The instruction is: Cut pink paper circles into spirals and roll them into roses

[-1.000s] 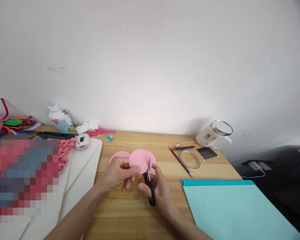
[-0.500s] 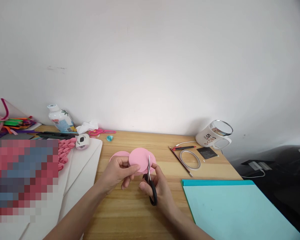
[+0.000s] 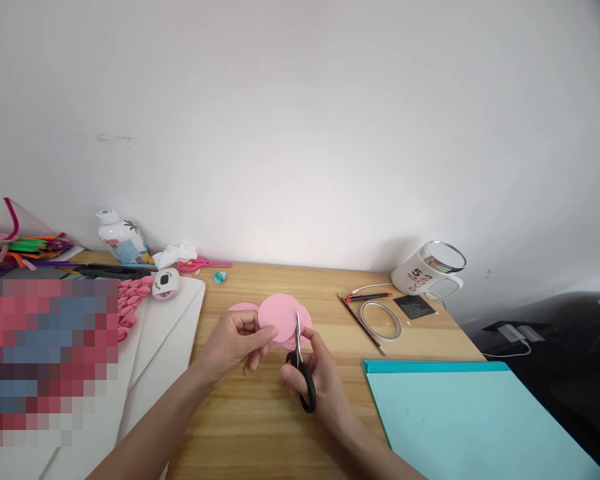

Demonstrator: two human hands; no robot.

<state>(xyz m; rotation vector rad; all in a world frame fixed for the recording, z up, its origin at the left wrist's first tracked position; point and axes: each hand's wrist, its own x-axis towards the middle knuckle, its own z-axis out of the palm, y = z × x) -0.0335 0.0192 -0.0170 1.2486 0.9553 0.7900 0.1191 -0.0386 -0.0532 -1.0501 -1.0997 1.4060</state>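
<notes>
Between thumb and fingers, my left hand (image 3: 240,338) pinches a pink paper circle (image 3: 279,316) by its lower left side. My right hand (image 3: 316,373) is closed round a pair of black-handled scissors (image 3: 307,387), thumb and fingers at the loops. The blades point away from me and lie close together at the right edge of the circle; whether paper is between them I cannot make out. More pink circles (image 3: 243,307) lie on the table behind and under the held one, partly hidden by my left hand.
Left of my hands lie white paper sheets (image 3: 180,333) with pink braided pieces (image 3: 130,307) and a small white device (image 3: 165,285). Pink scissors (image 3: 210,264) and a teal cap (image 3: 219,277) lie behind. To the right are a coiled cable (image 3: 380,320), pencils (image 3: 363,325), a mug (image 3: 425,270) and teal sheets (image 3: 460,413).
Both hands stay almost in place. The held circle has risen very slightly, and the scissors have shifted a touch within my right hand.
</notes>
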